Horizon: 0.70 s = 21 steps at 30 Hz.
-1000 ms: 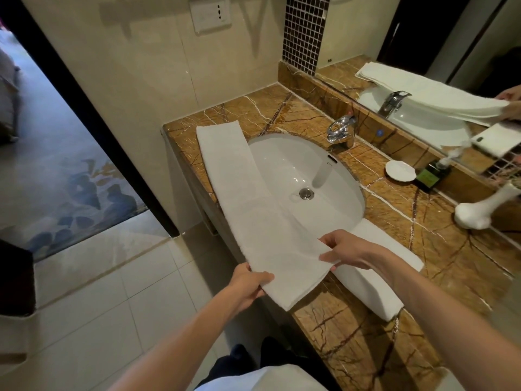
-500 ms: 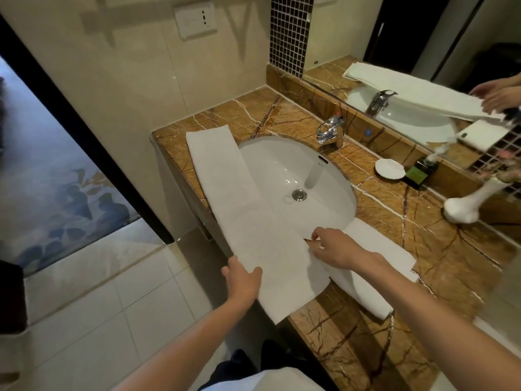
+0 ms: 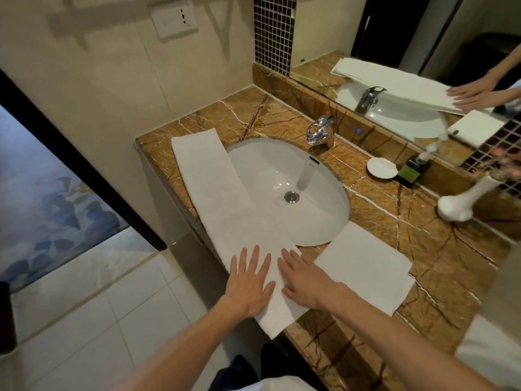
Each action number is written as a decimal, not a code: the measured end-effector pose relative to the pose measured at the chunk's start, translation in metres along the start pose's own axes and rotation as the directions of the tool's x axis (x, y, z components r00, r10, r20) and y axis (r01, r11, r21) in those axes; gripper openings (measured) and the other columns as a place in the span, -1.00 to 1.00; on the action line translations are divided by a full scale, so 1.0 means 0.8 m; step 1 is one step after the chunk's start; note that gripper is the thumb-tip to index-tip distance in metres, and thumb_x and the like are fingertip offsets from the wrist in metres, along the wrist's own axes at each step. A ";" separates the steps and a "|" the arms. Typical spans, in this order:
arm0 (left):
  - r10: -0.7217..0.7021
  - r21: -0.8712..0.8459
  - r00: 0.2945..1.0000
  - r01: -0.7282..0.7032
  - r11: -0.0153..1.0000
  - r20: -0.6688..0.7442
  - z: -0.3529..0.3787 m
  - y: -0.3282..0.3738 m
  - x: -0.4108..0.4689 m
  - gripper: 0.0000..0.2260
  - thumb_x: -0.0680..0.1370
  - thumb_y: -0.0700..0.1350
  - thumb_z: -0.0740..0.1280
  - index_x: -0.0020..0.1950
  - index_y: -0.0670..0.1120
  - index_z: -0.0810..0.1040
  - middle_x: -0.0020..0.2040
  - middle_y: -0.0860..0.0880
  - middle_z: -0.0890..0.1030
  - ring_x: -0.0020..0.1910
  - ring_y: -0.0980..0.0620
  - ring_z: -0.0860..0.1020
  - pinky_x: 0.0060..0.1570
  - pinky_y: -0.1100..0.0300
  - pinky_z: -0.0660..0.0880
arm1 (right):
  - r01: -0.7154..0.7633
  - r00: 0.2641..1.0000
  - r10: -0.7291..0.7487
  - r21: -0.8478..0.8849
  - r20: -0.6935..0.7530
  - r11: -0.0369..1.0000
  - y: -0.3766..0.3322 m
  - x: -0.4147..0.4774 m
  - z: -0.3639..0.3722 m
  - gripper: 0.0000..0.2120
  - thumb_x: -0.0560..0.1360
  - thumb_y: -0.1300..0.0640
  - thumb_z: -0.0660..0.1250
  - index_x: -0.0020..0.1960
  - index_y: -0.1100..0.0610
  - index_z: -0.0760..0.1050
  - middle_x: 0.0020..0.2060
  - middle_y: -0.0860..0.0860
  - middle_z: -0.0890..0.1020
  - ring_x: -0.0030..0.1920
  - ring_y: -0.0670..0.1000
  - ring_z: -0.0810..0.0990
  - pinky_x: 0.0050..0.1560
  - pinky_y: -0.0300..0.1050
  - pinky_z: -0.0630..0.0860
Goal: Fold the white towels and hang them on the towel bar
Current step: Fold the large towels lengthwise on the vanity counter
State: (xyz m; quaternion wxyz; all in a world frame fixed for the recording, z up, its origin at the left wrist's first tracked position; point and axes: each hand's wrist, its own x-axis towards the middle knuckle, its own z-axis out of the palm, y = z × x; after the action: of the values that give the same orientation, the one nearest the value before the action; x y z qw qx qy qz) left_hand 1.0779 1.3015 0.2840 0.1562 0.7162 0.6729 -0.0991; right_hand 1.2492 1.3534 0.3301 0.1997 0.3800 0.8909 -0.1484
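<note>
My left hand and right hand take no grip: both lie flat, fingers spread, palms pressing the near end of the long folded white towel. I see that strip running along the front edge of the brown marble surface, lapping the rim of the white sink, its near corner hanging past the edge. A second folded white towel lies just beside my right hand. The chrome faucet stands behind the basin.
</note>
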 end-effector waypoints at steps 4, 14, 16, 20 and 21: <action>0.008 -0.028 1.000 -0.008 1.000 -0.009 -0.003 0.006 0.000 -0.41 0.59 0.24 -0.15 0.53 0.07 -0.30 0.54 -0.08 -0.33 0.49 -0.19 -0.34 0.39 -0.16 -0.38 | 0.014 1.000 -0.013 0.020 -0.001 1.000 0.003 0.001 0.004 -0.34 0.64 -0.08 0.05 0.57 0.14 -0.18 0.56 0.15 -0.18 0.55 0.15 -0.19 0.49 0.02 -0.24; 0.205 -0.089 0.975 -0.212 0.973 -0.080 -0.051 0.040 0.022 -0.54 0.62 0.05 0.01 0.50 -0.08 0.16 0.51 -0.14 0.15 0.47 -0.15 0.14 0.43 -0.01 0.06 | -0.260 0.906 0.350 0.340 -0.237 0.904 0.036 -0.035 0.005 -0.45 0.60 0.07 0.10 0.56 0.04 0.04 0.55 0.14 0.03 0.55 0.16 -0.06 0.51 0.07 -0.15; 0.302 -0.111 0.946 -0.315 0.942 -0.119 -0.060 0.050 0.035 -0.61 0.61 0.01 0.05 0.41 -0.08 0.28 0.39 -0.09 0.32 0.35 -0.12 0.29 0.31 0.06 0.19 | -0.469 0.807 0.561 0.376 -0.185 0.799 0.052 -0.044 0.007 -0.46 0.59 0.06 0.08 0.55 0.06 0.05 0.55 0.20 0.00 0.55 0.22 -0.10 0.50 0.14 -0.16; 0.455 -0.250 0.885 -0.465 0.849 -0.101 -0.067 0.075 0.053 -0.57 0.60 -0.02 0.13 0.46 -0.06 0.24 0.42 -0.05 0.33 0.32 -0.08 0.31 0.25 0.11 0.23 | -0.703 0.605 0.795 0.447 -0.033 0.553 0.101 -0.067 0.013 -0.52 0.59 -0.04 0.08 0.46 0.11 0.20 0.47 0.22 0.19 0.47 0.25 0.12 0.47 0.18 0.11; 0.483 -0.290 0.872 -0.484 0.826 -0.077 -0.067 0.081 0.057 -0.57 0.60 -0.02 0.14 0.46 -0.08 0.24 0.42 -0.05 0.33 0.33 -0.08 0.31 0.24 0.09 0.25 | -0.729 0.571 0.821 0.467 0.011 0.501 0.113 -0.074 0.013 -0.54 0.59 -0.05 0.09 0.42 0.12 0.24 0.42 0.21 0.27 0.43 0.24 0.20 0.42 0.17 0.20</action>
State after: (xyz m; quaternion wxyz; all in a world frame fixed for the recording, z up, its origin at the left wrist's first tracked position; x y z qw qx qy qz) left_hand 1.1417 1.3601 0.3234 0.2828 0.8310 0.4768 0.0470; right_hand 1.3559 1.3727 0.3385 0.0617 0.7870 0.5839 -0.1893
